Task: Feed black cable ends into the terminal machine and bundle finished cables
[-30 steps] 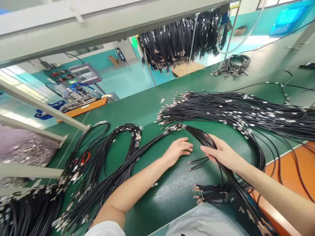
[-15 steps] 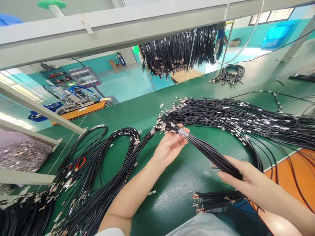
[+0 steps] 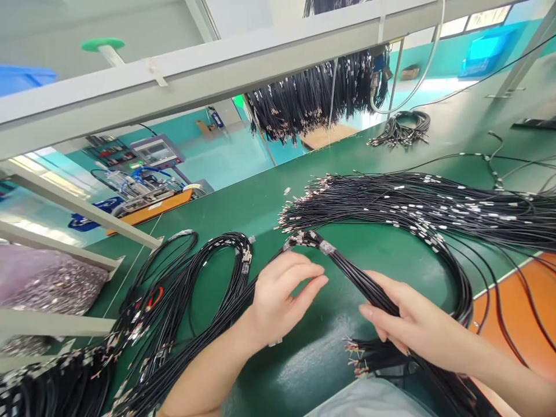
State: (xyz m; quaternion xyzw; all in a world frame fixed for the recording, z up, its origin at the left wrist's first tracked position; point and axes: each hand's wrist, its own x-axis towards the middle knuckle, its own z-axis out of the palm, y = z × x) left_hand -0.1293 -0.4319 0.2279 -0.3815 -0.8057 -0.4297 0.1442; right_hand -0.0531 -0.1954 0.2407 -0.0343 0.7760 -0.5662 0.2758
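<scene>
My right hand (image 3: 412, 318) is closed around a bundle of black cables (image 3: 351, 271), wrapped near its upper end with clear tape (image 3: 326, 248). Past the tape the bundle bends to the left, where light connector ends (image 3: 304, 236) show. My left hand (image 3: 289, 295) is off the taped part, just below the bend, with thumb and fingers apart and nothing between them. Behind it, another black cable bundle (image 3: 217, 324) runs down to the lower left. Whether the two bundles are joined at the bend I cannot tell.
A wide pile of black cables (image 3: 417, 202) lies across the green table (image 3: 243, 200). Looped cables (image 3: 228, 237) and red-handled tool (image 3: 155, 297) are at left. A small coil (image 3: 408, 127) lies at the back. A metal frame bar (image 3: 260, 63) crosses overhead; orange surface (image 3: 525, 295) at right.
My left hand has let go of the taped part of the bundle and moved down and left. My right hand, still holding the bundle, has shifted left.
</scene>
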